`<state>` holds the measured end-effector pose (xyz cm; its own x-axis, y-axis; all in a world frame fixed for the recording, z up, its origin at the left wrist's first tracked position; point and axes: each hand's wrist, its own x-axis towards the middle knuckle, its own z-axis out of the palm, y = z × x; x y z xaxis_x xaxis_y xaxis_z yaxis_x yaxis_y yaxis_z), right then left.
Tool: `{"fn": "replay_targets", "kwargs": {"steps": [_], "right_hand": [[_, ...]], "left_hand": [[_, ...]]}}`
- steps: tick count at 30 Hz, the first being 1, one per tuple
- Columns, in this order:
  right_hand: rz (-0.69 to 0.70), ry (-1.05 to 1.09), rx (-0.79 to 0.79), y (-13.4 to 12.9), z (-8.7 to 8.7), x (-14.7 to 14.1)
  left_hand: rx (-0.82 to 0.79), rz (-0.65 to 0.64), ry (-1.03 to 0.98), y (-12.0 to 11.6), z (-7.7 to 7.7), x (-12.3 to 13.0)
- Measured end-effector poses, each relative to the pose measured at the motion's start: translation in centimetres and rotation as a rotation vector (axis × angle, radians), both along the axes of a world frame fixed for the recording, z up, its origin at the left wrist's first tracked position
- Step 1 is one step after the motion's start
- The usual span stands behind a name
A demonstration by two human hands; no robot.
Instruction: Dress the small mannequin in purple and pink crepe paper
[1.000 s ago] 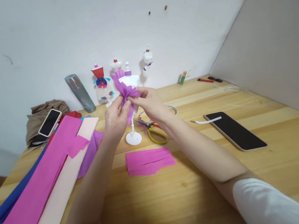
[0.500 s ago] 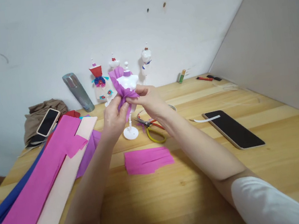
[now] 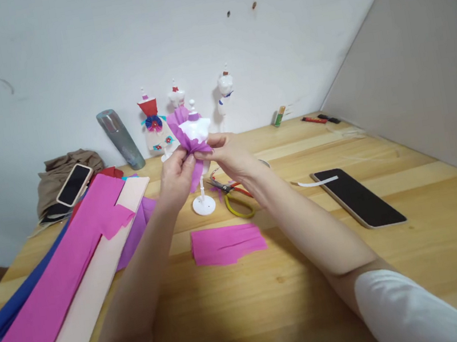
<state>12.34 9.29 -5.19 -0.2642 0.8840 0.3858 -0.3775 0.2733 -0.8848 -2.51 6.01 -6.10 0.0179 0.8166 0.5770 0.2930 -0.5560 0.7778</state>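
Observation:
A small white dress form (image 3: 198, 128) stands on a round base, a purple band at its neck. Purple crepe paper (image 3: 191, 142) is gathered at its waist and flares up along its left side. My left hand (image 3: 175, 176) pinches the gathered paper from the left. From the right, my right hand (image 3: 228, 153) is closed on the same paper at the waist; some of its fingers are hidden behind the form. Below lies a folded magenta paper piece (image 3: 228, 245). Scissors (image 3: 238, 207) with yellow and red handles rest beside the base, partly behind my right arm.
Long magenta (image 3: 51, 286) and cream paper strips (image 3: 80, 304) lie at left. A flask (image 3: 122, 140), a dressed form (image 3: 151, 119) and other forms stand by the wall. A large phone (image 3: 358, 196) with a white strip lies right; a smaller phone (image 3: 74, 185) rests on brown cloth.
The dress form has tilted a little, its top shifting slightly left and down and its base slightly right. Both hands keep their hold on the purple paper.

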Motion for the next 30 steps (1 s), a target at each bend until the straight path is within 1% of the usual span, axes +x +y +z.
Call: {"fn": "replay_targets", "kwargs": {"steps": [2, 5, 8, 12, 14, 16, 21, 23, 26, 30], "right_hand": [[-0.008, -0.006, 0.002, 0.1, -0.1, 0.0], [-0.040, 0.000, 0.020, 0.1, -0.1, 0.0], [-0.065, -0.011, 0.051, 0.1, -0.1, 0.0], [-0.083, -0.022, 0.079, 0.0, 0.0, 0.1], [-0.086, -0.017, 0.084, 0.0, 0.0, 0.1], [-0.087, -0.008, 0.087, -0.1, 0.0, 0.1], [-0.090, -0.004, 0.083, -0.2, -0.3, -0.3], [-0.096, -0.014, 0.056, -0.1, -0.5, -0.4], [-0.100, -0.019, 0.042, 0.0, -0.7, -0.4], [-0.110, -0.025, 0.080, 0.1, -0.5, -0.2]], "left_hand": [[-0.004, 0.011, -0.001, 0.0, -0.1, 0.3], [-0.023, -0.008, -0.023, 0.1, -0.3, 0.6], [-0.046, -0.066, -0.077, 0.2, -0.2, 0.7], [-0.047, -0.165, -0.142, -0.1, 0.3, 0.7], [-0.048, -0.179, -0.153, -0.2, 0.5, 0.6], [-0.046, -0.134, -0.132, -0.3, 0.5, 0.6], [0.035, 0.075, 0.009, -0.5, -0.3, 1.1], [0.053, 0.116, 0.029, -0.5, -0.5, 1.2], [0.022, 0.104, 0.030, -0.4, -0.5, 1.2], [-0.017, -0.006, -0.020, 0.0, -0.3, 0.6]]}}
